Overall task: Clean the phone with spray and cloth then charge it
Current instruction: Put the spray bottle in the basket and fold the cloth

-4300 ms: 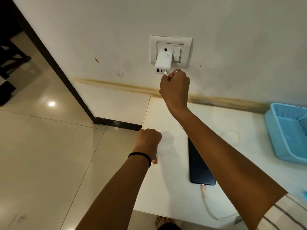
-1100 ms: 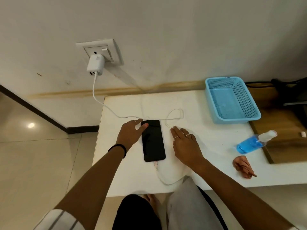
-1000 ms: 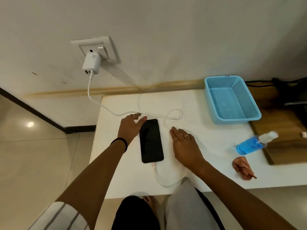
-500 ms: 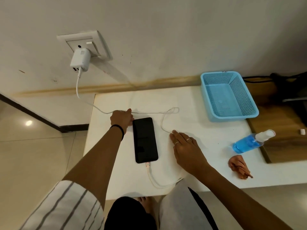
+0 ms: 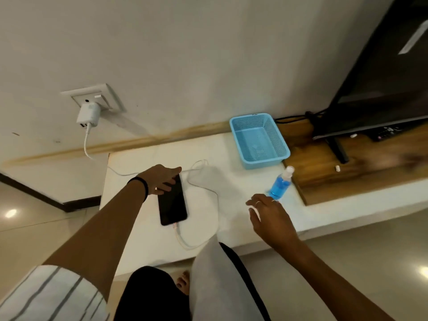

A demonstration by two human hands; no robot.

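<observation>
Phone (image 5: 172,202) lies face up on the white table (image 5: 139,228), cable (image 5: 208,188) plugged into its near end and running to the charger (image 5: 88,114) at the wall socket. Left hand (image 5: 162,179), open, rests fingers on the phone's far end. Right hand (image 5: 268,216) hovers open, empty, near the spray bottle (image 5: 280,185). Blue basket (image 5: 259,140) stands behind.

I count one phone (image 5: 172,202), one white cable (image 5: 203,181), one charger (image 5: 88,115) in one wall socket (image 5: 105,98), and one blue basket (image 5: 259,140). There is one blue spray bottle (image 5: 280,185), one television (image 5: 379,89), and two hands: left (image 5: 162,179) and right (image 5: 269,218).
</observation>
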